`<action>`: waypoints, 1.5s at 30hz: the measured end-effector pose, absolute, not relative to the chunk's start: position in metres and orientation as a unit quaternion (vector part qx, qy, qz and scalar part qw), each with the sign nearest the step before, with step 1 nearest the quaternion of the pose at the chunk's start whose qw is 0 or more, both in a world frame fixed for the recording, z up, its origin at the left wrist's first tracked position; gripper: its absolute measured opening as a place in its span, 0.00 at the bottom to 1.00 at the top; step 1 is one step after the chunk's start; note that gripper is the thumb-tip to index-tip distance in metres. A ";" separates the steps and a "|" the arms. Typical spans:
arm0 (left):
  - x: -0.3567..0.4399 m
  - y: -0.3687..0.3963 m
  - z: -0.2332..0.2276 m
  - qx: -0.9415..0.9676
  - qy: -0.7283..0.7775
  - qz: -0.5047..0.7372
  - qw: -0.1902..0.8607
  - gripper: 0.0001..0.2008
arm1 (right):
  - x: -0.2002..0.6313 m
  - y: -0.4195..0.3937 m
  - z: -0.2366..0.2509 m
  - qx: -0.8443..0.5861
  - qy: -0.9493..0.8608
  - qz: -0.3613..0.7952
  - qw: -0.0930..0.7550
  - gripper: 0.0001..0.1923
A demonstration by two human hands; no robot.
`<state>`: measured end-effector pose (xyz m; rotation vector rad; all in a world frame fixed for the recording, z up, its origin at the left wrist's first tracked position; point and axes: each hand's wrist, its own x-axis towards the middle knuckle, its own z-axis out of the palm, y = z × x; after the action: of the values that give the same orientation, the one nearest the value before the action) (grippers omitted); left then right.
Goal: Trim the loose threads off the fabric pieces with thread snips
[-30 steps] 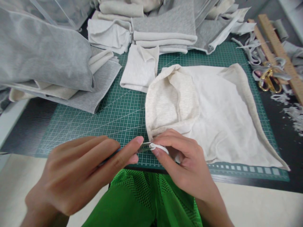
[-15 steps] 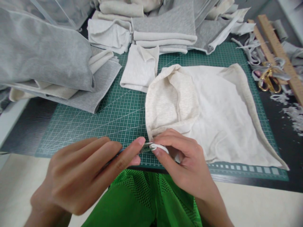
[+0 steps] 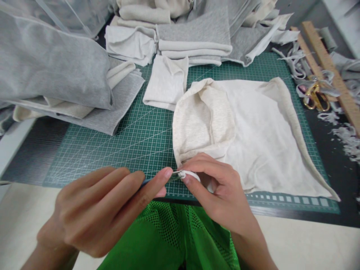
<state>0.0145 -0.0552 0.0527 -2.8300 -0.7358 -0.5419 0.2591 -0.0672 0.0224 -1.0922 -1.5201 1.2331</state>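
My left hand (image 3: 112,206) is closed around a slim blue tool with a pointed metal tip (image 3: 176,174); the fingers cover most of it, so its exact kind is unclear. The tip touches a small folded white fabric edge (image 3: 192,174). That edge is pinched between thumb and forefinger of my right hand (image 3: 218,187), at the lower left corner of a white and cream fabric piece (image 3: 261,131). The piece lies spread on the green cutting mat (image 3: 120,150), with its cream end (image 3: 194,120) gaping like a pouch.
Grey fabric (image 3: 56,67) is stacked at the left. Folded white and grey cloths (image 3: 194,33) line the back, and a small folded white cloth (image 3: 165,80) lies in front of them. Gold-handled scissors (image 3: 316,98), wooden rulers (image 3: 332,71) and fabric scraps (image 3: 347,140) are at the right.
Both hands keep almost the same place and grip. The tool's tip has shifted very slightly against the pinched white edge; the view has moved a little.
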 end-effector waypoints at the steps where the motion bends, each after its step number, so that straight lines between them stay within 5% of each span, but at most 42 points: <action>1: 0.014 -0.056 0.052 -0.950 -0.240 -0.183 0.084 0.16 | 0.259 -0.067 0.022 -0.439 -0.609 0.497 0.435 0.09; 12: 0.021 -0.045 0.057 -0.953 -0.191 -0.202 0.123 0.06 | 0.260 -0.066 0.022 -0.440 -0.590 0.515 0.440 0.08; 45: 0.029 -0.043 0.057 -0.953 -0.196 -0.206 0.103 0.13 | 0.260 -0.068 0.020 -0.441 -0.576 0.519 0.451 0.06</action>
<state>0.0294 -0.0427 0.0574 -2.8119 -0.5795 -0.6075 0.2595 -0.0682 0.0196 -1.0905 -1.4242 1.2828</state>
